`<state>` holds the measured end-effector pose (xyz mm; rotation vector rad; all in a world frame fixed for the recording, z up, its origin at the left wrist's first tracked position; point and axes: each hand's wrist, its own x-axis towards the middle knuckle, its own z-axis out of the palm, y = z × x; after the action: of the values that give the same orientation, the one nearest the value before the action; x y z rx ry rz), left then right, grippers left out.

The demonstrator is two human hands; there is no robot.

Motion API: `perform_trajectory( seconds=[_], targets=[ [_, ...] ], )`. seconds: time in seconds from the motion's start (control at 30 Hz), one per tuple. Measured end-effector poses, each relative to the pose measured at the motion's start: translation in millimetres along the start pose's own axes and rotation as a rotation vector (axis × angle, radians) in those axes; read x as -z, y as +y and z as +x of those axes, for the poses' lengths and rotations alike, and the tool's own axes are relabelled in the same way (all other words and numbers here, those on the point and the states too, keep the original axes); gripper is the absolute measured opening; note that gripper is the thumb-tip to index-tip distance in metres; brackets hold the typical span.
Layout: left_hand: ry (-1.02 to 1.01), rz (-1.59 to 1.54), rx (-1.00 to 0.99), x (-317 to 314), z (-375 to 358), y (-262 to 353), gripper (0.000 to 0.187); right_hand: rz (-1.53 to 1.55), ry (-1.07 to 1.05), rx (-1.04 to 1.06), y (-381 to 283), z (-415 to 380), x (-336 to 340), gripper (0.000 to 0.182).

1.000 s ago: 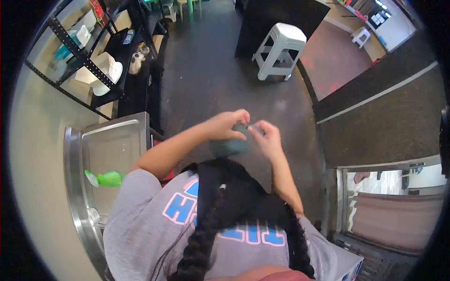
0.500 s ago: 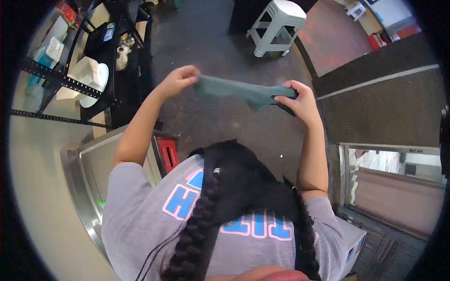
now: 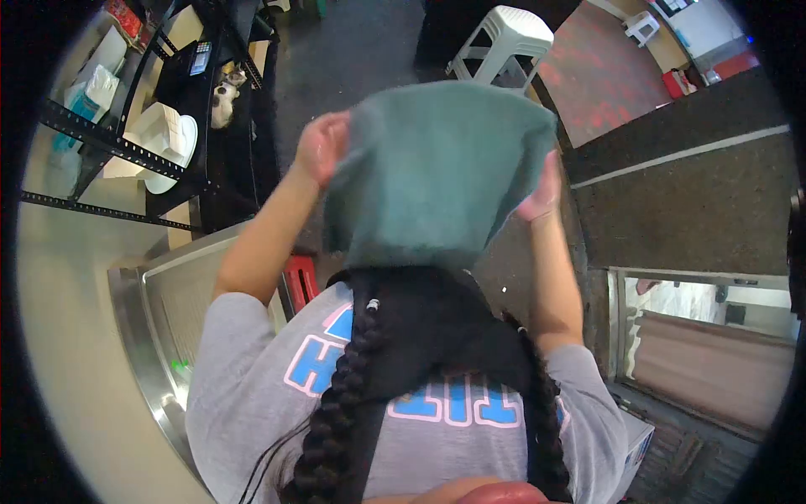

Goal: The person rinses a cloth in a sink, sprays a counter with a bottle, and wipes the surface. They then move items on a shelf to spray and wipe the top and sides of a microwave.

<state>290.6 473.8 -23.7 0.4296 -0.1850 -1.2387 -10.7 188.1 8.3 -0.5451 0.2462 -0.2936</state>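
Best handling: keep both side edges of the plain grey-green fabric cloth point(image 3: 445, 172) level, w/ even tension so the middle doesn't fold. It's spread b/w the hands, out in front of the chest. L hand point(image 3: 324, 147): fingers curled narrow on its L edge. R hand point(image 3: 541, 189): at R edge, fingers partly hidden, can't tell grip. Both arms reach fwd, elbows slightly bent.

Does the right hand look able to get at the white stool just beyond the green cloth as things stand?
Probably not: the right hand is at the edge of the green cloth, fingers partly hidden behind it, and the spread cloth overlaps the stool, which appears farther out.
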Motion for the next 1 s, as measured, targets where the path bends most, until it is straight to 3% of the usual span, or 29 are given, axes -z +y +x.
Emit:
perform_trajectory(
  seconds=[0.07,0.13,0.17,0.23,0.27,0.3,0.33,0.4,0.47,0.53,0.57,0.6,0.67,0.7,0.73,0.77,0.8,0.87,0.9,0.93,1.0],
  targets=[
    [-0.294,-0.323,0.168,65,7,-34,0.032,0.079,0.036,-0.117,56,-6,24,0.067],
    [0.028,-0.137,0.19,-2,-11,-65,0.031,0.246,0.086,-0.182,91,-17,46,0.067],
    [0.179,-0.087,0.164,21,-4,-80,0.044,0.254,0.087,-0.196,95,-11,66,0.067],
    [0.26,-0.007,0.132,18,5,-90,0.053,0.259,0.211,-0.457,92,-6,104,0.057],
    [0.319,0.081,0.096,13,15,-92,0.064,0.262,0.208,-0.458,78,3,114,0.057],
    [0.307,0.107,0.132,5,27,-88,0.079,-0.006,0.247,-0.474,59,20,123,0.051],
    [0.307,0.111,0.119,1,41,-85,0.079,-0.28,0.279,-0.485,42,37,130,0.045],
    [0.236,0.328,0.033,-9,73,-75,0.084,-0.373,0.284,-0.336,-9,73,112,0.039],
    [0.161,0.435,-0.101,-31,105,-59,0.087,-0.56,0.023,-0.096,-64,114,116,0.041],
    [-0.066,0.463,-0.184,-62,130,-40,0.087,-0.498,-0.04,0.097,-119,138,111,0.041],
    [-0.008,0.472,-0.224,-82,142,-33,0.074,-0.981,-0.192,0.433,-146,159,144,0.04],
    [-0.01,0.483,-0.241,-86,159,-25,0.074,-0.525,0.011,0.07,-181,157,99,0.032],
    [0.229,0.983,-0.285,-77,197,-16,0.049,-0.734,0.18,0.079,-225,185,109,0.019],
    [0.229,0.976,-0.295,-65,219,-13,0.049,-0.833,-0.234,0.205,-247,202,110,0.015],
    [0.147,1.03,-0.409,-52,243,-8,0.036,-0.908,-0.656,0.323,-268,218,111,0.01],
    [0.067,1.082,-0.523,-59,262,-9,0.025,-0.803,-0.435,0.146,-280,219,109,0.009],
    [0.074,1.073,-0.532,-65,279,-16,0.025,-0.812,-0.441,0.137,-288,230,117,0.009],
    [0.29,1.219,-0.7,-82,311,-27,0.022,-1.128,-0.337,0.409,-300,254,132,0.011],
    [0.262,1.292,-0.843,-81,326,-27,0.023,-1.166,-0.315,0.443,-310,265,136,0.014],
    [0.271,1.294,-0.855,-86,340,-25,0.023,-1.166,-0.33,0.443,-320,278,138,0.014],
    [0.392,1.191,-0.977,-103,362,-21,0.02,-1.106,-0.1,0.522,-332,297,131,0.018]
  ],
)
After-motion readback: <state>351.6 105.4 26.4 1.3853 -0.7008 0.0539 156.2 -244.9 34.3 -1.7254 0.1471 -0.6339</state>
